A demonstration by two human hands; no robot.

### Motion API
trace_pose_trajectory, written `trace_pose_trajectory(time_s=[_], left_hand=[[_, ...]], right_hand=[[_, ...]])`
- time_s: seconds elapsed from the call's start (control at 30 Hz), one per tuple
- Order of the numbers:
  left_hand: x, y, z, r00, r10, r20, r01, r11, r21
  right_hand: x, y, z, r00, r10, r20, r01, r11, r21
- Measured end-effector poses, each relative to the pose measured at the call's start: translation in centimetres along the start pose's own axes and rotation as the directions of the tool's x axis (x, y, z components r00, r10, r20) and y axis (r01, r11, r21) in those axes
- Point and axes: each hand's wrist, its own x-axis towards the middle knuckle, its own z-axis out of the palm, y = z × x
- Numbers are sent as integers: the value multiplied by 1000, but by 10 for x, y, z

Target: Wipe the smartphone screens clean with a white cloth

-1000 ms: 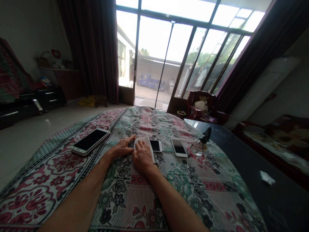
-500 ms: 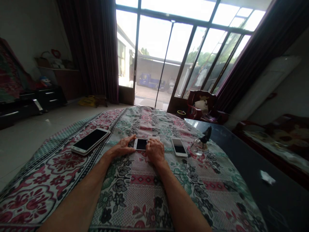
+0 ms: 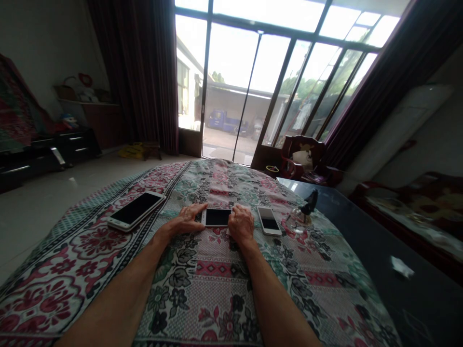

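A white smartphone with a dark screen lies sideways on the patterned cloth, between my two hands. My left hand grips its left end, with the thumb along the near edge and the fingers at the far edge. Over the right end, my right hand is closed on a pale wipe, of which only a scrap shows beneath the fingers. To the right lies another white smartphone, screen up. On the left rests a larger white device with a black screen, seemingly stacked on another.
A clear spray bottle with a black nozzle stands right of the phones. The floral tablecloth covers the table. A dark tabletop adjoins it, bearing a crumpled white tissue. Beyond are a wooden chair and glass doors.
My right hand has slid right along the phone to its right end, uncovering more of the screen. My left hand keeps its hold on the left end.
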Motion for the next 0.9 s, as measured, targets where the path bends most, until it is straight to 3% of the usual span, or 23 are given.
trace_pose_trajectory(time_s=[0.17, 0.43, 0.67, 0.9], left_hand=[[1, 11, -2, 1000, -7, 3, 7, 998, 63], [3, 31, 17, 997, 11, -73, 12, 949, 316], [3, 22, 15, 994, 111, 5, -111, 984, 137], [3, 24, 21, 993, 102, -60, -93, 988, 124]], right_hand=[[0, -6, -9, 1000, -3, 30, 3, 1000, -1], [3, -13, -19, 998, -12, 62, 7, 997, 76], [2, -7, -13, 997, 33, 70, -35, 999, 26], [-6, -18, -14, 991, -3, 137, 1, 1000, 12]])
